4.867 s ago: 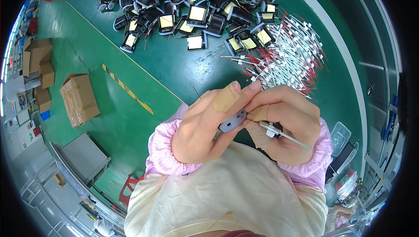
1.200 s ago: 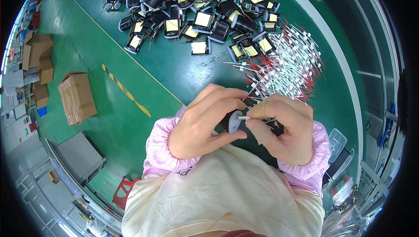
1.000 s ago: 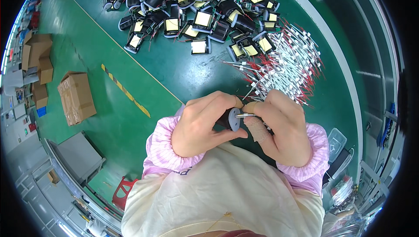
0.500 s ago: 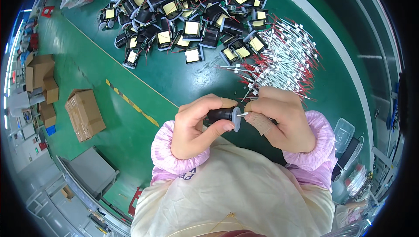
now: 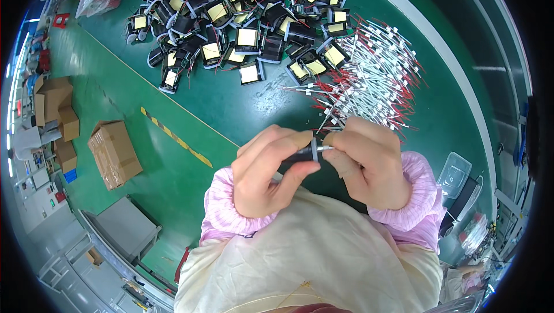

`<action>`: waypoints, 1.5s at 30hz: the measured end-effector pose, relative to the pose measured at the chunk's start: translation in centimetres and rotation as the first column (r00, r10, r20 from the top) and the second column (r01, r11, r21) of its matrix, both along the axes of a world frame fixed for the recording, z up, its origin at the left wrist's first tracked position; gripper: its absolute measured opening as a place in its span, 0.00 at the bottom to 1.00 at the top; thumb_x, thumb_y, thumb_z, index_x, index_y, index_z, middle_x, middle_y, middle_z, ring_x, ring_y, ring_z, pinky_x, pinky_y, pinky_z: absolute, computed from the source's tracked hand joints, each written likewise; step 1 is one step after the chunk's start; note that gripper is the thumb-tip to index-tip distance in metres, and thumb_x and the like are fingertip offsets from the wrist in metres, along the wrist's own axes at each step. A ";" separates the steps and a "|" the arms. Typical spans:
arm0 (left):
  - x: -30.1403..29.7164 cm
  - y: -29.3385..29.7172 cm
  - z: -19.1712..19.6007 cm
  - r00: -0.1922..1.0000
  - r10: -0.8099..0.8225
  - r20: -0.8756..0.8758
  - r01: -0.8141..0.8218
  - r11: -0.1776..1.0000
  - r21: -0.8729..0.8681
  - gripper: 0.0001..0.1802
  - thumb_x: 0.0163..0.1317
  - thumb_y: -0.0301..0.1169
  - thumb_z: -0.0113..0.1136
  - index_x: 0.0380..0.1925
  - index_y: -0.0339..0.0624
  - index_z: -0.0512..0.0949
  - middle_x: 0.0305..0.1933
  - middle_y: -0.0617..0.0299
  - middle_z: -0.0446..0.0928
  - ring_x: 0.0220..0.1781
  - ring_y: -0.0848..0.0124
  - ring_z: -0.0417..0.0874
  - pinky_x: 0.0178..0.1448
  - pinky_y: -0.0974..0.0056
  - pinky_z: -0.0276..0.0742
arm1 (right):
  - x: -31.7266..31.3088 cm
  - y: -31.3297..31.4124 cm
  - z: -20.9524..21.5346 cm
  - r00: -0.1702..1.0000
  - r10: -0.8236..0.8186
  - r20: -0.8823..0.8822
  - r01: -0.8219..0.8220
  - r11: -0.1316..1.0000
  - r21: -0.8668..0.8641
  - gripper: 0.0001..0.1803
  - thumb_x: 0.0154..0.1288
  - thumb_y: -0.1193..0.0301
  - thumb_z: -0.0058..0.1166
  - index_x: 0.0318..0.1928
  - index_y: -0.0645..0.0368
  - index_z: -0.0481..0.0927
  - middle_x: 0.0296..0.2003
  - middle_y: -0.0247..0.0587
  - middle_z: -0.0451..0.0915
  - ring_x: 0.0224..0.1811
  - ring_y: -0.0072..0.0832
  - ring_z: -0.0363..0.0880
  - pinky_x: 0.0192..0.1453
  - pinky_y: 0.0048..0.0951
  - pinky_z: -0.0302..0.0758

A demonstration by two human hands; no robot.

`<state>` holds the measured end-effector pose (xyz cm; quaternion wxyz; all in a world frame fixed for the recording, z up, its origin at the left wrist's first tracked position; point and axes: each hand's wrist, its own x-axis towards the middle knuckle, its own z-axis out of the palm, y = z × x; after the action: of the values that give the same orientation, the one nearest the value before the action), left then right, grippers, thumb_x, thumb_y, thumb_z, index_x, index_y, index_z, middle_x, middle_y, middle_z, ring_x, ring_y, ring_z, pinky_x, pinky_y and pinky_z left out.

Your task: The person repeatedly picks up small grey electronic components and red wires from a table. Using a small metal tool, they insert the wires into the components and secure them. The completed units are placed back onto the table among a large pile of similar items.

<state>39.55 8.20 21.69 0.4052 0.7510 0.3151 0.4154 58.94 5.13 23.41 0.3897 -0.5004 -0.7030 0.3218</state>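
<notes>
Left hand (image 5: 266,171) pinches a small dark part (image 5: 300,153) over the green bench (image 5: 190,157), right hand (image 5: 369,163) closed on a thin white lead (image 5: 321,148) at the part's end; looks like mid-insertion, next wants steady alignment. Beyond, pile of red-tipped leads (image 5: 375,76), then heap of black yellow-taped components (image 5: 242,19)

Both forearms enter from six o'clock in pink cuffs. The left hand (image 5: 266,171) and right hand (image 5: 369,163) meet fingertip to fingertip, fingers curled and pinched.
</notes>
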 end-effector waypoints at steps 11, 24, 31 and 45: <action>-1.3 5.4 -4.9 0.767 0.453 -0.454 -0.287 0.875 0.389 0.21 0.56 0.16 0.59 0.51 0.40 0.78 0.50 0.50 0.74 0.50 0.52 0.75 0.54 0.55 0.73 | 15.2 2.6 -0.6 0.782 -0.623 -0.021 0.604 0.765 -0.223 0.12 0.70 0.70 0.55 0.43 0.69 0.82 0.26 0.35 0.80 0.27 0.18 0.76 0.37 0.21 0.72; -1.9 5.2 -6.2 0.684 0.423 -0.594 -0.264 0.903 0.339 0.25 0.52 0.17 0.63 0.53 0.41 0.76 0.50 0.52 0.76 0.49 0.52 0.76 0.54 0.54 0.73 | 8.5 3.5 -0.9 0.895 -0.162 0.417 0.131 0.986 0.102 0.07 0.58 0.78 0.57 0.38 0.65 0.82 0.35 0.47 0.83 0.35 0.41 0.82 0.42 0.34 0.79; -2.1 4.3 -3.9 0.639 0.330 -0.694 -0.224 0.944 0.243 0.26 0.44 0.23 0.71 0.48 0.43 0.78 0.43 0.55 0.78 0.45 0.55 0.76 0.51 0.57 0.72 | 1.0 2.3 -3.5 0.668 0.127 0.733 -0.259 0.963 0.070 0.04 0.50 0.73 0.57 0.29 0.56 0.78 0.30 0.35 0.72 0.40 0.30 0.75 0.40 0.31 0.73; -3.7 2.5 -3.4 0.795 0.070 0.603 0.372 0.728 -0.576 0.26 0.59 0.39 0.63 0.51 0.36 0.67 0.46 0.44 0.73 0.47 0.52 0.81 0.46 0.55 0.82 | 2.9 2.2 0.3 0.892 0.232 -0.387 -0.290 0.952 -0.100 0.14 0.49 0.87 0.63 0.38 0.63 0.79 0.30 0.39 0.80 0.35 0.31 0.83 0.41 0.29 0.78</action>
<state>35.82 10.65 18.24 0.7576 0.4121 0.2357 0.4479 61.83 7.31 23.70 0.4285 -0.3601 -0.6503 0.5136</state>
